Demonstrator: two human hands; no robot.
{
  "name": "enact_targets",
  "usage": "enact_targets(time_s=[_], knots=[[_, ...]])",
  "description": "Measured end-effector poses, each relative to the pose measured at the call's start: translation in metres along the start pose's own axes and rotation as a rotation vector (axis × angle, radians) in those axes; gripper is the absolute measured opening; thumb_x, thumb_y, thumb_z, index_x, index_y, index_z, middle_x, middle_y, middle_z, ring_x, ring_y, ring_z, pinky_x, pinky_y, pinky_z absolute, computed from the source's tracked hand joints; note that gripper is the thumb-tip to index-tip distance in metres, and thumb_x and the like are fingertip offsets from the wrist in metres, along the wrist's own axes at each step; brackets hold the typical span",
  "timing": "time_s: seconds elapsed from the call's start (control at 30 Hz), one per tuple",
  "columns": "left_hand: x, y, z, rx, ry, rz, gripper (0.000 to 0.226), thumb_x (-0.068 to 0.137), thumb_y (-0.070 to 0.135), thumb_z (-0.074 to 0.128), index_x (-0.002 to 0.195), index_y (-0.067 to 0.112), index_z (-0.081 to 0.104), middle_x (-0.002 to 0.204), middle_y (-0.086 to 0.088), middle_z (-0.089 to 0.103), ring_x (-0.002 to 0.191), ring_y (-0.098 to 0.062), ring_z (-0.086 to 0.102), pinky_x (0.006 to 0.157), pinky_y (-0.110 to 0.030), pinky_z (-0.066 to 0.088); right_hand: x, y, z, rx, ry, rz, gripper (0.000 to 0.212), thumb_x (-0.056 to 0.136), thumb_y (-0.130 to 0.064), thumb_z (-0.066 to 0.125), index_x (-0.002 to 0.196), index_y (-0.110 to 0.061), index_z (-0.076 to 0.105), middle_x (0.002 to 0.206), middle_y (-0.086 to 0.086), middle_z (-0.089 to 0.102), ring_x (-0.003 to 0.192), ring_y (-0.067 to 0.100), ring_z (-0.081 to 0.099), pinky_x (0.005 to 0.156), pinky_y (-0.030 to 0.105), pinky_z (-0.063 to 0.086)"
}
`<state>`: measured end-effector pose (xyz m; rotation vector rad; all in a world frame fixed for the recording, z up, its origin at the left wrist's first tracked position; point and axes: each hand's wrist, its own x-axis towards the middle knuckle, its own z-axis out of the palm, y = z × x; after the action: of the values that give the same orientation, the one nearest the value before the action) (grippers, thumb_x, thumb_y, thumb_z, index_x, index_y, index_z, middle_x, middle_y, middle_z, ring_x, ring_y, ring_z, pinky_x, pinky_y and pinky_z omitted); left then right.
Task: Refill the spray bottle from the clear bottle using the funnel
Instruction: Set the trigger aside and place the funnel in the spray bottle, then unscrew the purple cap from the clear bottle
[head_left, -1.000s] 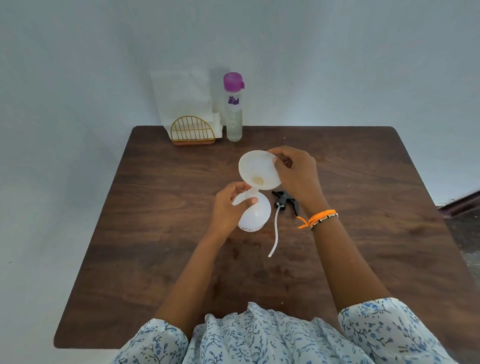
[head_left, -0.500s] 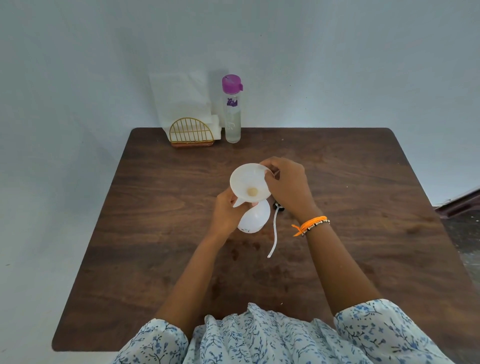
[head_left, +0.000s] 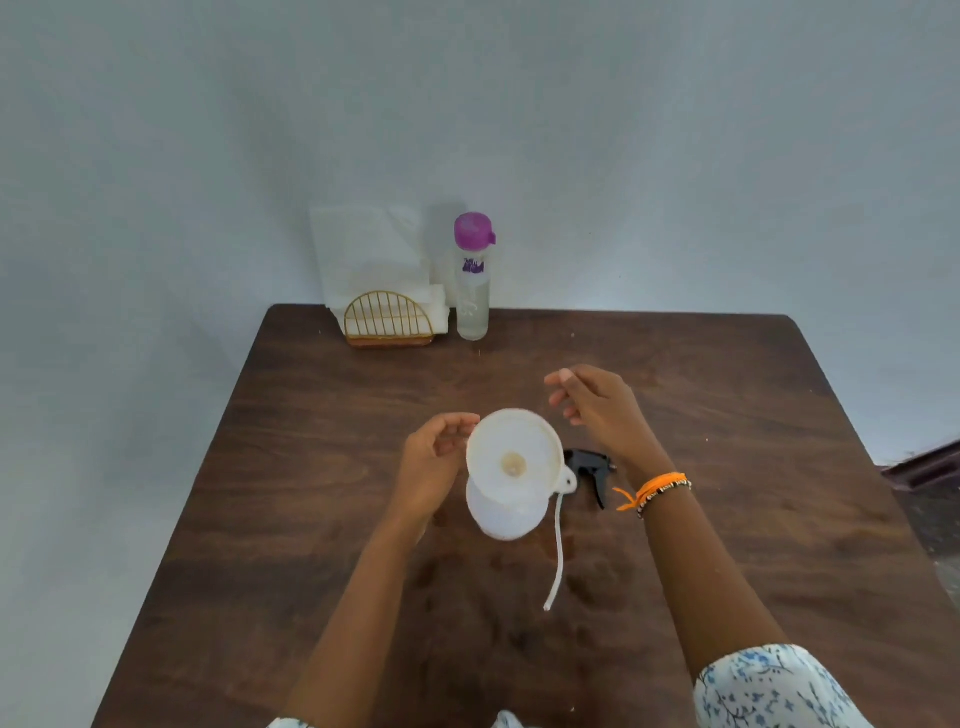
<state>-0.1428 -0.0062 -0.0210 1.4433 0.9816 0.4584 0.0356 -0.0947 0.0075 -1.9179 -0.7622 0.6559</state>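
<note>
- The funnel (head_left: 514, 457) sits upright in the neck of the spray bottle (head_left: 501, 514) at mid tabletop (head_left: 727, 519).
- Left hand (head_left: 434, 462) hovers beside it, fingers loosely curled, seemingly holding nothing.
- Right hand (head_left: 597, 405) is relaxed and empty.
- The clear bottle (head_left: 472, 291) stands upright, capped, at the far edge, ahead and slightly left of the right hand, the nearer one.

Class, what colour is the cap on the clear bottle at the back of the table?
Purple. The cap shows best in the head view, the only one.
</note>
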Motion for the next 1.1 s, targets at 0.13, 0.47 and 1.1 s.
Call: enact_targets(time_s=[0.13,0.47,1.1], knots=[[0.04,0.019,-0.003,0.017,0.036,0.046,0.02,0.089,0.011,0.058,0.098,0.029,0.063,0.104,0.008,0.065,0.101,-0.005,0.059,0.08,-0.016,0.045,0.047,-0.008,0.02,-0.066,-0.061,-0.092,0.018,0.095,-0.015,0.048,0.092,-0.013,0.065,0.076,-0.003,0.063,0.066,0.007,0.054,0.069,0.026,0.046],[0.126,0.045,-0.001,0.039,0.069,0.033,0.019,0.091,0.016,0.056,0.106,0.024,0.064,0.105,0.007,0.065,0.099,-0.002,0.058,0.073,-0.012,0.041,0.166,-0.018,0.065,-0.215,-0.116,-0.214,0.069,0.086,-0.017,0.065,0.141,-0.006,0.025,0.14,0.013,0.034,0.125,0.023,0.041,0.1,0.028,0.037],[0.114,0.066,0.003,0.075,0.057,0.093,0.052,0.082,-0.001,0.064,0.127,0.018,0.047,0.121,0.003,0.054,0.114,-0.008,0.049,0.088,-0.012,0.037,0.142,-0.045,0.057,0.023,-0.033,-0.187,0.042,0.086,-0.018,0.064,0.12,-0.006,0.042,0.12,0.009,0.056,0.106,0.022,0.055,0.079,0.023,0.043]])
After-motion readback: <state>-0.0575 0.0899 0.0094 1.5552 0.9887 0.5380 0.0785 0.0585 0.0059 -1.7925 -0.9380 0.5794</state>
